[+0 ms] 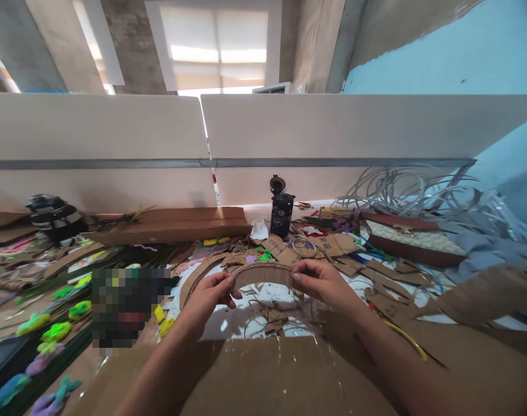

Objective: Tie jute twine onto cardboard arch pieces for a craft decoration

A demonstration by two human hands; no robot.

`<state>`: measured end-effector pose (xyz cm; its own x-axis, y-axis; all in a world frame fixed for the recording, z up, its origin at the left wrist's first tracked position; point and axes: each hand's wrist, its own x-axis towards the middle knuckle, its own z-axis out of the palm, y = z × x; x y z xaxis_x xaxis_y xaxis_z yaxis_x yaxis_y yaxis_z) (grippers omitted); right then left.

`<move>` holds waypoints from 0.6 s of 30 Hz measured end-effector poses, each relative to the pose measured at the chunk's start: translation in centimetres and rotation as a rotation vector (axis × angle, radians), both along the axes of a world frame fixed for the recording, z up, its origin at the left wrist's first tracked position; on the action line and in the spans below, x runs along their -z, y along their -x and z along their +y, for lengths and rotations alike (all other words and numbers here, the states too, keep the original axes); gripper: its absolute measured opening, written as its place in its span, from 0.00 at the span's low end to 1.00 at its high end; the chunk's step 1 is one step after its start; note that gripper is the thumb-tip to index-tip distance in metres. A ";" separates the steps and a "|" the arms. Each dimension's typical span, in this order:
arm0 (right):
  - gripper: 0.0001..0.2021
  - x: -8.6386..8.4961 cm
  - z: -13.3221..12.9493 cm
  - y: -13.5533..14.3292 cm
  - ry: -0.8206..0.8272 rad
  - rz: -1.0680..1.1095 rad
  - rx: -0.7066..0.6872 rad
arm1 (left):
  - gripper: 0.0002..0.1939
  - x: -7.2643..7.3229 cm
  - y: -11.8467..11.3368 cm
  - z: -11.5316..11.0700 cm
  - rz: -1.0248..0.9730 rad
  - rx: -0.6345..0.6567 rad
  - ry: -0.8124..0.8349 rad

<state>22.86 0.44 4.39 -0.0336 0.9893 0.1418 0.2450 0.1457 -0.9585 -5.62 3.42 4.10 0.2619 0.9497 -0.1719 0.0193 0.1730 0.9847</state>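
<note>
Head view: curved cardboard strip held between both hands, mid-bench

Nearest: flat brown cardboard sheet [272, 375], shiny clear streaks on it, under the forearms. Just beyond, the left hand [218, 289] pinches the left end of the curved cardboard strip [263, 274]; the right hand [316, 280] pinches its right end. Both grips narrow, thumb to fingers. Strip bows away from the person, smooth face, rougher cord-like upper edge.

Below the strip: white sheet [222, 326], matte, with thin loose fibers and cardboard scraps [275, 318] on it. Left side: fuzzy green and yellow pieces [56, 331], lobed, lying near long dark green stems.

Past the hands: wider cardboard arc [194, 280] at the left hand, partly hidden; small purple flower shape [251, 259]; clear ring [304, 247] lying on flat cut cardboard.

Containers, further back: long cardboard trough [181, 225], folded side up, inside not readable. Black bottle [282, 214] upright, lid flipped open, contents can't be seen. Handbag [413, 240] at right, patterned panel with brown trim, contents hidden. Coils of translucent tubing [389, 190] behind it.

Farthest: pale panels [333, 127] with a gray rail, window [220, 49] beyond.
</note>
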 end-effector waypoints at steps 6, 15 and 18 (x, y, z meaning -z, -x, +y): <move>0.21 -1.2 0.1 -1.9 0.049 0.377 0.104 | 0.15 0.9 1.5 1.5 -0.037 -0.251 -0.026; 0.20 -1.5 1.1 -7.1 -0.281 0.306 0.536 | 0.15 0.6 1.4 1.4 -0.108 -0.367 -0.013; 0.21 -1.6 0.8 -6.6 -0.305 0.236 0.464 | 0.19 1.0 0.2 0.7 -0.059 -0.296 0.011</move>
<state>29.43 1.29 6.03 0.4584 0.8068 0.3728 0.1345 0.3516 -0.9264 -5.78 4.12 3.10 -0.0164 0.9843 -0.1757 -0.0912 0.1735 0.9806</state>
